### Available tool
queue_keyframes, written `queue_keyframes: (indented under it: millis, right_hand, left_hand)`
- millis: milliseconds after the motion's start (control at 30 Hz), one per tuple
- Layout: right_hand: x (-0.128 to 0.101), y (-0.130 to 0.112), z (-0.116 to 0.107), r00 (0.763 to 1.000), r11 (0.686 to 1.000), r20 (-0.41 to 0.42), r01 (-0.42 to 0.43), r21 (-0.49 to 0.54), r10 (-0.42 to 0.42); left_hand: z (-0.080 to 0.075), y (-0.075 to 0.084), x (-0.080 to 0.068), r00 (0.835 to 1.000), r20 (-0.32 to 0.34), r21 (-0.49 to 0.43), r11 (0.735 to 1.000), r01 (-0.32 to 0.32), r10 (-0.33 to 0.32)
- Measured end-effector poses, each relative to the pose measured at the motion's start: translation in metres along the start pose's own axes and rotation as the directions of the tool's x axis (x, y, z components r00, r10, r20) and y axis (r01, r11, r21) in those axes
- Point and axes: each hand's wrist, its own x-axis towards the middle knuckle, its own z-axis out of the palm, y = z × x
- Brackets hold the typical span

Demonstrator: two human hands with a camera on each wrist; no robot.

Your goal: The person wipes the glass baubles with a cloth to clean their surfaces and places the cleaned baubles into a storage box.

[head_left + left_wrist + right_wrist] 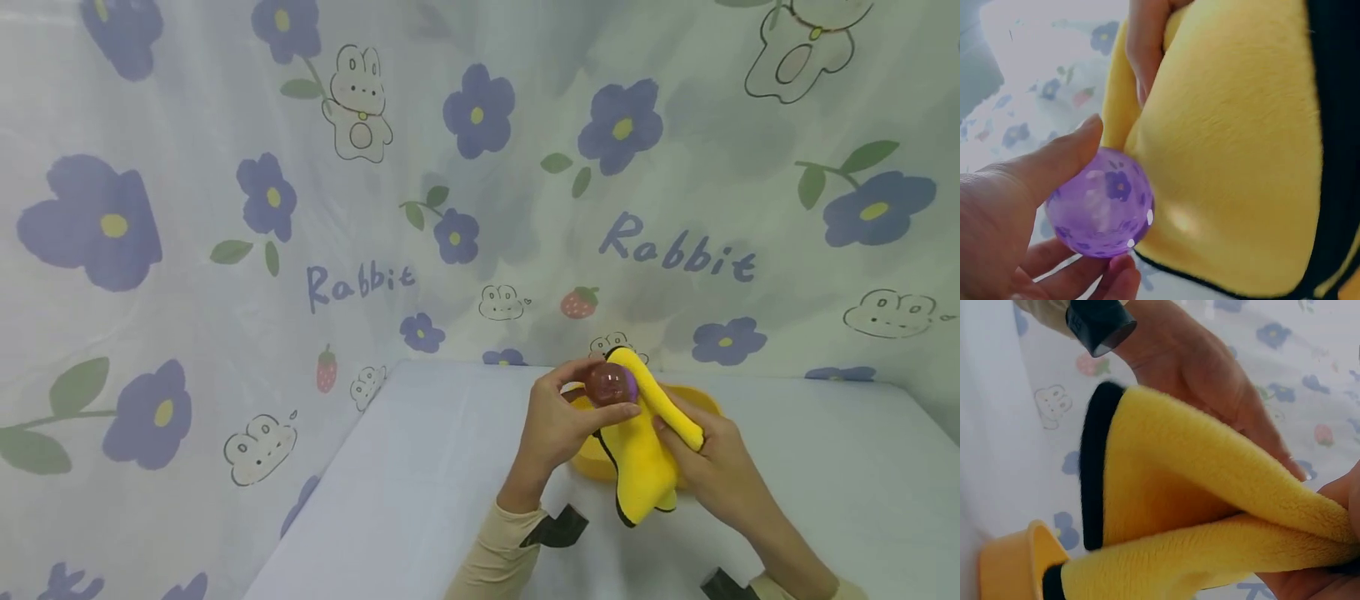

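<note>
My left hand (555, 421) holds a shiny, see-through ball (607, 386) between thumb and fingers. It looks reddish-brown with a purple edge in the head view; from the left wrist it shows as a purple ball (1100, 203). Right beside it hangs a plush yellow cloth (637, 471) with dark trim. My right hand (712, 462) grips this cloth, which is folded over in its fingers. In the right wrist view, the yellow cloth (1166, 469) spreads across the middle and hides part of my left hand (1191, 375).
Behind the hands, a yellow-orange basin (592, 462) stands on the white table (420, 467), partly covered by the cloth. A curtain (525, 192) printed with flowers and rabbits rises beyond the table's back edge and along its left side.
</note>
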Motion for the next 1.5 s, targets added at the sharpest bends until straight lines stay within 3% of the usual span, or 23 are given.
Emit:
queue_keyframes:
  millis: [267,433,633,867,1033,1233,1500]
  right_hand:
    - [-0.003,-0.006,-0.002,0.999,0.998,-0.029,0.017,-0.061,-0.019]
    - [-0.006,-0.008,-0.002,0.989,0.988,-0.065,0.124,-0.090,-0.130]
    - [-0.003,-0.005,-0.002,0.955,0.952,-0.072,0.279,-0.129,-0.289]
    - [0.002,-0.001,-0.007,0.926,0.919,-0.055,0.361,-0.160,-0.373]
    - [0.004,0.005,-0.009,0.927,0.923,-0.051,0.363,-0.128,-0.371]
    - [0.006,0.013,-0.011,0.955,0.955,-0.048,0.288,-0.077,-0.292]
    - [0.009,0.019,-0.011,0.976,0.978,-0.059,0.210,-0.003,-0.210]
  left_hand:
    - [-0.006,0.000,-0.001,0.998,0.049,0.088,0.995,0.038,-0.043]
    - [-0.006,0.000,0.000,0.995,0.080,0.107,0.993,0.048,-0.057]
    - [-0.004,-0.001,0.000,0.981,0.186,0.084,0.996,0.030,-0.046]
    - [0.001,0.002,-0.003,0.972,0.234,0.057,0.998,-0.038,0.024]
    - [0.001,0.005,-0.005,0.969,0.243,0.070,0.995,-0.067,0.048]
    - [0.002,0.012,-0.009,0.973,0.228,0.076,0.996,-0.056,0.037]
    - [0.006,0.014,-0.012,0.971,0.194,0.112,0.980,-0.164,0.141]
